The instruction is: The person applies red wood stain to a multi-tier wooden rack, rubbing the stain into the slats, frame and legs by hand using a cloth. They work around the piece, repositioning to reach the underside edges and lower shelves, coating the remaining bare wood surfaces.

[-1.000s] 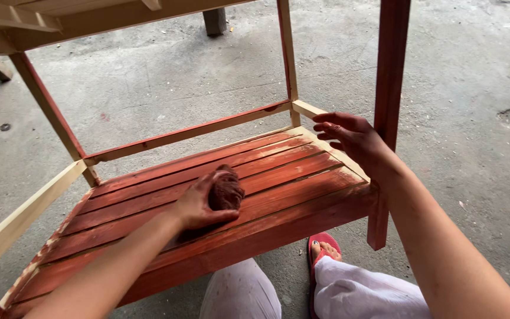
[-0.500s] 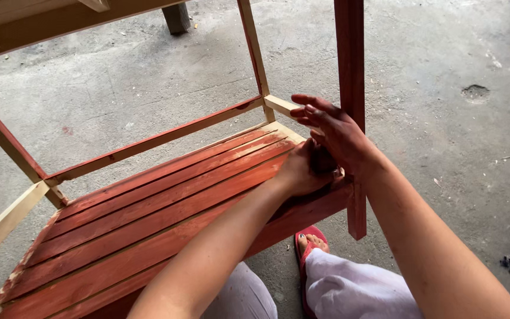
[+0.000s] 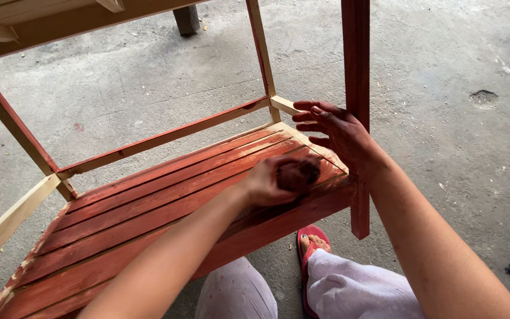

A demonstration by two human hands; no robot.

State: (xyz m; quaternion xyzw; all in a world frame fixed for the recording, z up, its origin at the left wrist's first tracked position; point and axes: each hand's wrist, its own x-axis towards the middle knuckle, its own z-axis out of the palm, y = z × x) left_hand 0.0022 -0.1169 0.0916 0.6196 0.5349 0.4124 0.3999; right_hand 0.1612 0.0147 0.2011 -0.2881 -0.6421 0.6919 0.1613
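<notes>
A wooden rack with a slatted shelf [image 3: 149, 207] stained red-brown stands on the concrete floor in front of me. My left hand [image 3: 275, 180] presses a dark, stain-soaked rag [image 3: 298, 174] onto the slats near the shelf's right end. My right hand [image 3: 337, 133] rests with spread fingers on the pale side rail, beside the red upright leg [image 3: 356, 88] at the right corner. It holds nothing. Parts of the frame are still bare pale wood.
Thin upright posts [image 3: 261, 53] and rails frame the shelf; a pale top board [image 3: 60, 23] runs across the upper left. My foot in a red sandal [image 3: 313, 242] stands under the shelf's right end. Grey concrete floor [image 3: 455, 118] lies all around.
My left hand with the rag slid from the shelf's middle to its right end, then drew back a little. The right hand stayed at the corner by the leg.
</notes>
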